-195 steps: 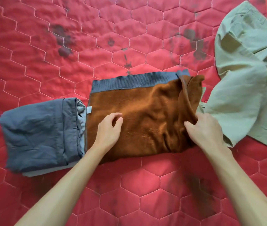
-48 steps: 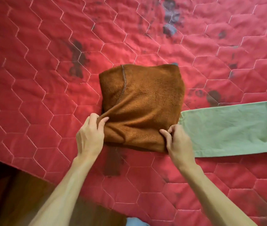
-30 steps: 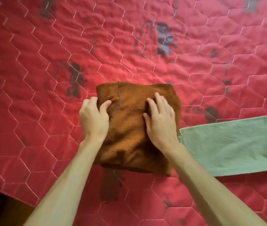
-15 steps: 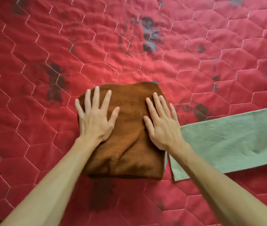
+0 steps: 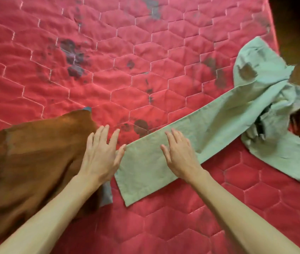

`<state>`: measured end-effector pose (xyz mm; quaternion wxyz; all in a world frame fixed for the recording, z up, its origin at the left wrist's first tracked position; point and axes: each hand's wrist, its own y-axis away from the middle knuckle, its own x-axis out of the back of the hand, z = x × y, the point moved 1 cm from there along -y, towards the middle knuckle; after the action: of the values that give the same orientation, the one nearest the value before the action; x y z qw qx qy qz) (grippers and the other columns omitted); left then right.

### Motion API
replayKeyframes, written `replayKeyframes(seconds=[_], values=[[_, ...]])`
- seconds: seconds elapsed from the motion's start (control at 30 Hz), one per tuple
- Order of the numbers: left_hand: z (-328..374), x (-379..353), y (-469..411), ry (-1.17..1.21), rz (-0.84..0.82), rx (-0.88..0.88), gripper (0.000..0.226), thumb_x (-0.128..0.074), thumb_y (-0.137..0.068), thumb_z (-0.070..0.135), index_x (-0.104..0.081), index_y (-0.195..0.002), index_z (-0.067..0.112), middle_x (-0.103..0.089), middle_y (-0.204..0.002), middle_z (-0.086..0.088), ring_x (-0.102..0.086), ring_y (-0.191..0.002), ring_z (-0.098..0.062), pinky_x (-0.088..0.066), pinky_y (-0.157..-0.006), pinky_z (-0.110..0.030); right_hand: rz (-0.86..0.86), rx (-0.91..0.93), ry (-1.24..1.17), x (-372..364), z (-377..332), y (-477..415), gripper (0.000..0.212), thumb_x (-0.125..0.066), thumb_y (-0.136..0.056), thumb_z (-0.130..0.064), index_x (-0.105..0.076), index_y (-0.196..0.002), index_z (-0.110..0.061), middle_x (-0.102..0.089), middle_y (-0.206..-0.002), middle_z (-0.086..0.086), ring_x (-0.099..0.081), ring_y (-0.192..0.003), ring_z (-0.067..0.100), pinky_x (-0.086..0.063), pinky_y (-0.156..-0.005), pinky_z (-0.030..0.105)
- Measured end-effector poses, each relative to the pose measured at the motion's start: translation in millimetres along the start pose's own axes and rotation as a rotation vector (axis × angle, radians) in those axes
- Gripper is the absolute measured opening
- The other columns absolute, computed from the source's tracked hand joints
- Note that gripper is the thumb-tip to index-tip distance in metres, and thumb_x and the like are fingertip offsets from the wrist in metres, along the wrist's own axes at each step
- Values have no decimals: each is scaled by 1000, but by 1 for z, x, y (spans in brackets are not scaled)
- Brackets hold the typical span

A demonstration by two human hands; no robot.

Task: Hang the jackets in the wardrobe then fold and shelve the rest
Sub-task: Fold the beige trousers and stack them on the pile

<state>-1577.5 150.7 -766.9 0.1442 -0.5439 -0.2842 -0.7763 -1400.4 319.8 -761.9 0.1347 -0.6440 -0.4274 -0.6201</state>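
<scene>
Toward six o'clock on the red quilted mattress (image 5: 163,43), both hands are lying flat and unclenched, the right hand (image 5: 180,153) pressing a leg of the green trousers (image 5: 218,121), seemingly smoothing it for folding, the left hand (image 5: 101,154) steadying its end, while the folded brown fleece (image 5: 35,153) is sitting parked at nine o'clock.

Soft, warm, even light lies over the red quilt (image 5: 163,43) with only faint shadows, motion blur smears the whole frame, worst on the brown fleece (image 5: 31,158) at left, stitch lines bow near the edges, and the upper right corner is dark
</scene>
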Motion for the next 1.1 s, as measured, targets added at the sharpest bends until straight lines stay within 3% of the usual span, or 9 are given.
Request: replayKeyframes(seconds=[0.2,0.33,0.4,0.5,0.6,0.73,0.87,1.0,1.1], values=[[106,-55,-37,39,-247,-65,49,-55,-97,37,-52,-140,12,-48,-141,-24,-47,-130,-43,-41,-106,-54,-13,-387,-26,21,128,29,52,-45,-100,-37,-40,-145,-11,-35,-148,26,-34,-137,40,-31,-110,47],[150,-72,-53,98,-344,1,39,-50,-99,47,-58,-134,32,-29,-156,-23,-31,-138,-45,-31,-116,-51,-130,-583,-331,21,177,42,44,-48,-100,-40,-50,-143,-30,-16,-159,31,-14,-149,39,-19,-119,45],[174,-74,-57,119,-413,11,37,-48,-99,50,-62,-130,35,-29,-157,-21,-30,-141,-43,-28,-117,-49,-123,-596,-583,18,188,42,43,-55,-98,-38,-57,-139,-26,-39,-154,18,-27,-148,29,-25,-118,36],[209,-74,-52,237,-431,-36,45,-46,-97,54,-67,-127,27,-55,-125,-12,-51,-126,-36,-42,-106,-45,-37,-563,-760,17,186,37,40,-65,-93,-24,-63,-132,-13,-62,-136,4,-52,-133,18,-35,-111,25],[243,-74,-44,262,-456,-72,45,-47,-103,41,-54,-140,16,-59,-136,-12,-51,-131,-29,-37,-106,-33,91,-538,-852,20,183,37,29,-70,-88,-8,-74,-116,-10,-75,-111,7,-68,-108,13,-43,-98,16],[273,-68,-56,248,-385,-116,49,-49,-102,41,-47,-143,13,-56,-141,-13,-50,-133,-29,-39,-109,-38,19,-388,-804,7,179,48,26,-70,-87,-11,-75,-113,-12,-75,-107,8,-69,-101,17,-47,-93,20],[296,-80,-63,-10,-432,-140,53,-61,-93,47,-49,-133,14,-63,-125,-11,-60,-117,-33,-50,-93,-42,52,-490,-932,-5,200,60,33,-62,-91,-15,-69,-122,-22,-66,-113,6,-65,-92,15,-46,-91,20],[319,-96,-52,-280,-312,-99,19,-50,-102,22,-56,-112,7,-65,-115,-17,-64,-108,-40,-49,-79,-42,44,-540,-1016,-4,234,72,32,-56,-96,-20,-67,-126,-22,-71,-117,-1,-64,-96,11,-44,-89,18],[324,-102,-40,-319,-356,-137,21,-43,-100,12,-59,-109,4,-65,-113,-20,-64,-107,-42,-49,-79,-45,8,-590,-996,-5,259,71,40,-57,-95,-37,-63,-129,-17,-72,-115,1,-64,-108,15,-45,-101,28]])
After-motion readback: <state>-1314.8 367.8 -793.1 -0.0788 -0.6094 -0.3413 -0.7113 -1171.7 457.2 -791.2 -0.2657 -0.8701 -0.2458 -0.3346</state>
